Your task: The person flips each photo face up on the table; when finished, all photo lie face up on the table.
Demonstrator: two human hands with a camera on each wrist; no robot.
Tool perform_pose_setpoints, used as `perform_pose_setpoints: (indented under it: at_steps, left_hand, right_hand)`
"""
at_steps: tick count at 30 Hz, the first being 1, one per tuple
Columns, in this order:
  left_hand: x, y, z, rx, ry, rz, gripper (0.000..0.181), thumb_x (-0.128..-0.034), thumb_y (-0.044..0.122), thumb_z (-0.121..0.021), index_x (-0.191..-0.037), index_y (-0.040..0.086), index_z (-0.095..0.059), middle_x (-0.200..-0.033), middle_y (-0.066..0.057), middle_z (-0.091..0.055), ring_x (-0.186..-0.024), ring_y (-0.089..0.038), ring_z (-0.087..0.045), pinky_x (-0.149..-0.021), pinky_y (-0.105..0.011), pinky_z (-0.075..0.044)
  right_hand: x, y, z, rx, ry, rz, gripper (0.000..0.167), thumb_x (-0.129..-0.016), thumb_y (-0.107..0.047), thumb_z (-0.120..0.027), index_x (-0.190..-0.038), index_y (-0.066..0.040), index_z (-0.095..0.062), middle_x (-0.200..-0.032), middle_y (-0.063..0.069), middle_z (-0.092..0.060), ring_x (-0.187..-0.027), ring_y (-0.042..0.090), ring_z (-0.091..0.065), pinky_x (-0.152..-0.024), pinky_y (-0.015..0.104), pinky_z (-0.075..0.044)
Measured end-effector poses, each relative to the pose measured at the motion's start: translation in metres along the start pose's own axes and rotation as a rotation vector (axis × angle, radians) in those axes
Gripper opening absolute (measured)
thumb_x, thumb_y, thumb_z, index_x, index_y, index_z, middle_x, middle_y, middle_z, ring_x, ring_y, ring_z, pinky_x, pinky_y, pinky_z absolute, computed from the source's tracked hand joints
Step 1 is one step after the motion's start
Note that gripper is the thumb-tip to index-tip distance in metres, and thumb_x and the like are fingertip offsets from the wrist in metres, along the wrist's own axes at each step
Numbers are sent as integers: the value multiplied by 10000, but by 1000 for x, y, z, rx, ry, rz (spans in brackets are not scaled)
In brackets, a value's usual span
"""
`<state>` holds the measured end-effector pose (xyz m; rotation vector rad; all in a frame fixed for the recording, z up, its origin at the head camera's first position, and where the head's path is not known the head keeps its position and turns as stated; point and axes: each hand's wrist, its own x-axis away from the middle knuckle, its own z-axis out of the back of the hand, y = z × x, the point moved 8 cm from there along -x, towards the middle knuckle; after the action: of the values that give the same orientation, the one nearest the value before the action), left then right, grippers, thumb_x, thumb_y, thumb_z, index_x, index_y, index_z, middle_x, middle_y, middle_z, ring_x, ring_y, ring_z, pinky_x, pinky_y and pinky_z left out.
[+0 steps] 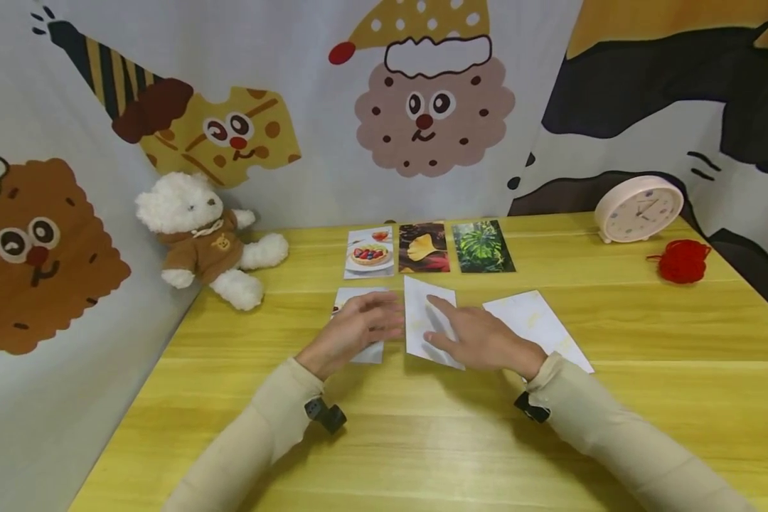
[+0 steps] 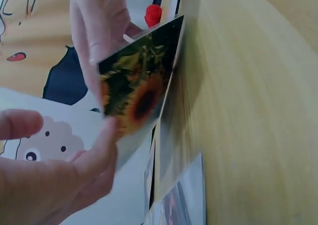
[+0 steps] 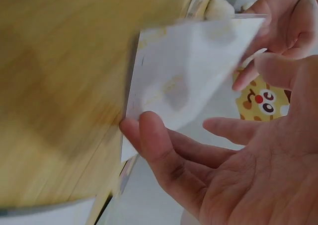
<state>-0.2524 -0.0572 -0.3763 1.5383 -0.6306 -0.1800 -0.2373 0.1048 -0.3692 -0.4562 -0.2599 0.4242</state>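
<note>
A card stands tilted up between the two hands, its white back towards the head camera. Its other face, seen in the left wrist view, bears a sunflower picture. My right hand has its fingertips against the white back near one edge, its thumb apart. On the sunflower side, my left hand is slightly blurred, a fingertip overlapping the card's corner and its thumb spread away. Beneath the left hand lies another card. A white-backed card lies near the right hand.
Behind the hands, three picture cards form a row: a fruit tart, a yellow leaf and a green plant. A teddy bear sits back left; a pink clock and red yarn are at right.
</note>
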Motion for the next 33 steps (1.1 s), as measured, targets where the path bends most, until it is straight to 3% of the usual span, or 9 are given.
perform_pose_setpoints:
  at_steps: [3, 8, 14, 20, 23, 25, 29, 33]
  left_hand:
    - [-4, 1, 2, 63, 39, -18, 482, -1061, 78, -399, -1532, 17, -323, -1505, -198, -453, -1340, -313, -535, -1148, -424, -451]
    - [-11, 0, -5, 40, 5, -58, 468, -1041, 37, -436, -1505, 21, -376, -1477, -203, -465, -1205, -194, -585, -1151, -439, -448]
    - [-15, -1, -13, -48, -19, -98, 525, -1005, 64, -544, -1511, 98, -410, -1487, -191, -454, -1260, -265, -563, -1120, -474, -472]
    - [-17, 2, -16, -103, 23, -93, 539, -979, 145, -647, -1473, 275, -476, -1536, -132, -417, -1387, -330, -490, -1140, -528, -438]
    - [-17, 7, -16, -189, 67, -104, 551, -957, 186, -686, -1446, 356, -495, -1595, -93, -339, -1454, -356, -405, -1143, -576, -412]
    - [-17, 11, -17, -261, 97, -123, 569, -944, 205, -706, -1439, 391, -495, -1640, -47, -278, -1487, -375, -342, -1150, -604, -386]
    - [-17, 18, -18, -401, 127, -168, 595, -930, 196, -724, -1440, 405, -502, -1667, 28, -259, -1492, -405, -316, -1149, -634, -367]
    - [-14, 18, -13, -512, 180, -174, 570, -925, 202, -722, -1436, 358, -526, -1619, -31, -354, -1442, -384, -406, -1118, -608, -418]
  right_hand:
    - [-4, -5, 2, -28, 45, 28, 696, -1035, -473, -485, -1610, -167, -238, -919, 100, -674, -787, 179, -616, -723, 368, -502]
    - [-9, -7, 1, -123, 82, 45, 669, -1045, -440, -480, -1614, -193, -229, -1045, 152, -693, -831, 180, -638, -641, 291, -488]
    - [-12, -8, 2, -252, 98, 86, 656, -1052, -398, -488, -1609, -158, -239, -1186, 179, -687, -950, 232, -692, -750, 346, -573]
    - [-9, -10, 13, -565, 129, 105, 567, -1060, -189, -477, -1581, -72, -285, -1336, 255, -596, -1035, 339, -692, -819, 457, -612]
    - [-6, -10, 19, -707, 149, 88, 532, -1079, -185, -421, -1574, -49, -282, -1362, 289, -557, -1071, 360, -671, -831, 494, -610]
    - [-5, -9, 23, -741, 173, 74, 527, -1079, -191, -425, -1566, -41, -292, -1367, 297, -552, -1092, 356, -668, -836, 499, -611]
    - [-5, -1, 28, -707, 230, 45, 534, -1041, -133, -497, -1541, -39, -335, -1345, 292, -582, -1004, 322, -705, -809, 477, -620]
    - [-3, 13, 30, -667, 276, 11, 532, -1016, -72, -520, -1525, -42, -371, -1294, 279, -625, -963, 293, -710, -778, 444, -623]
